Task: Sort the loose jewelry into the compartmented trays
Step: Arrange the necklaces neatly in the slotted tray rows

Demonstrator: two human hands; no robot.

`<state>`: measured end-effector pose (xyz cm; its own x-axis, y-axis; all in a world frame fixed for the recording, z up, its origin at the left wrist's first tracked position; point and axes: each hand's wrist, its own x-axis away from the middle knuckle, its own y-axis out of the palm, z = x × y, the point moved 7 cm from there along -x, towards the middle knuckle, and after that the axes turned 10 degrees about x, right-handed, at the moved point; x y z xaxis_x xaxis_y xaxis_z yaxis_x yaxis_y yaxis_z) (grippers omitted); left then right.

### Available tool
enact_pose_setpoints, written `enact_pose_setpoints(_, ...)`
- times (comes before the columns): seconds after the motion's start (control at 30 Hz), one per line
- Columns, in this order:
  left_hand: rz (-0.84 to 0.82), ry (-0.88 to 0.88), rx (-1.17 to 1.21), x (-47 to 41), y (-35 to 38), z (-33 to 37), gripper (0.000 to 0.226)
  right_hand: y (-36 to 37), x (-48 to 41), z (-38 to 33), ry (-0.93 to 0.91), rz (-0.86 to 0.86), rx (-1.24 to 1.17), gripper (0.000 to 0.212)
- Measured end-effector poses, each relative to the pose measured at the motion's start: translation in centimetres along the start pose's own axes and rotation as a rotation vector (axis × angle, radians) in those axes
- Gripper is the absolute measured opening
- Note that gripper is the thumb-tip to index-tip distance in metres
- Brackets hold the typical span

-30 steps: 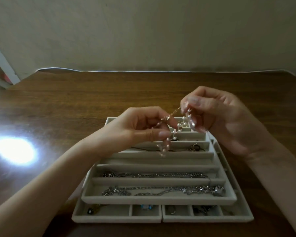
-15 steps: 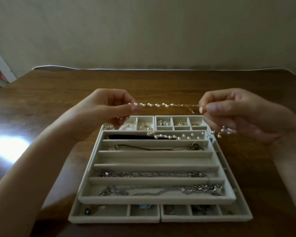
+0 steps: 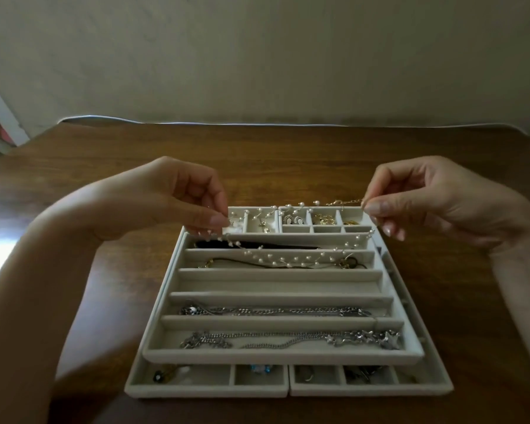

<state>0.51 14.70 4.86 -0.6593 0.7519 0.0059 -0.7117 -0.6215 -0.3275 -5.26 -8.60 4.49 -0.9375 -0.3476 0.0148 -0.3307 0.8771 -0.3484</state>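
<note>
A pearl necklace (image 3: 288,259) on a thin gold chain is stretched between both hands above the back of the trays. My left hand (image 3: 178,203) pinches its left end and my right hand (image 3: 416,200) pinches the gold clasp end. One strand runs taut between the fingers; a second loop sags down over the upper slots of the top tray (image 3: 282,356). That beige tray has long horizontal slots: a dark item in the farthest, a cord necklace under the pearls, one bare slot, then silver chains (image 3: 276,310) in the two nearest.
Under the slotted tray lie beige trays (image 3: 208,390) with small square compartments, showing earrings at the back (image 3: 294,220) and small pieces at the front. All rest on a dark wooden table (image 3: 74,166) against a pale wall. A bright glare spot sits far left.
My hands, close together with the pearls bunched a second ago, have spread wide apart. The necklace is now drawn out to full length and lowered toward the tray's back slots.
</note>
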Motion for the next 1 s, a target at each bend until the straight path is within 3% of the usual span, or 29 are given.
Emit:
enact_pose_setpoints(0.1, 0.057, 0.035, -0.013, 0.2, -0.8, 0.4, 0.024, 0.3, 0.3, -0.2, 0.021, -0.071, 0.107, 0.028)
enact_pose_setpoints(0.27, 0.151, 0.075, -0.052, 0.2, -1.6, 0.4, 0.037, 1.4, 0.8, -0.1, 0.108, -0.152, 0.235, 0.015)
enact_pose_setpoints(0.6, -0.105, -0.137, -0.302, 0.9, 0.1, -1.5, 0.017, 1.8, 0.9, 0.3, 0.193, -0.121, 0.343, 0.01)
enact_pose_setpoints(1.0, -0.145, -0.131, -0.487, 0.3, 0.4, -3.3, 0.013, 3.3, 1.0, 0.9, 0.293, -0.193, 0.517, 0.005)
